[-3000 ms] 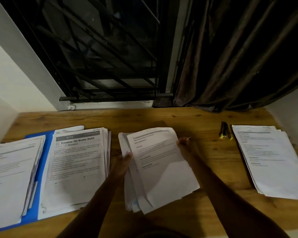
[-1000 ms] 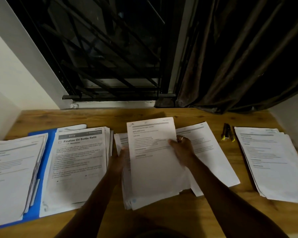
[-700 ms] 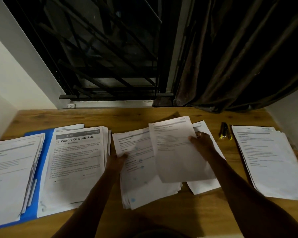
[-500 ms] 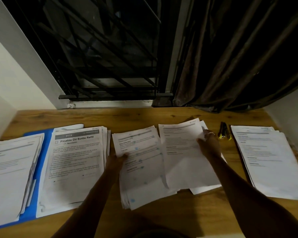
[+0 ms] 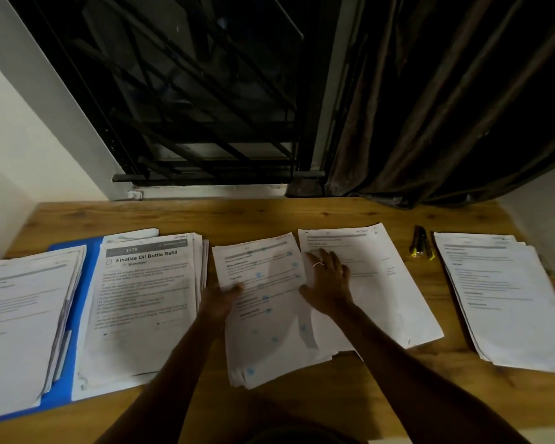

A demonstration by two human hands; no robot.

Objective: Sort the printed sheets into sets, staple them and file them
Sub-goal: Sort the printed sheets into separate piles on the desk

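this looks like a room in a home with a corner used as a desk, rather than an office. a wooden worktop (image 5: 269,216) sits between plain white walls (image 5: 20,149), right under a window with a black metal grille (image 5: 189,107), and a heavy dark curtain (image 5: 446,107) hangs at the right. piles of printed sheets (image 5: 141,309) and a blue folder (image 5: 80,283) lie spread across it in dim light.

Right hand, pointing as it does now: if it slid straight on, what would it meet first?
The right hand lies flat on the sheet. Straight ahead it would cross that sheet's far edge, then bare table. Nothing stands there before the wall, though depth is unclear.
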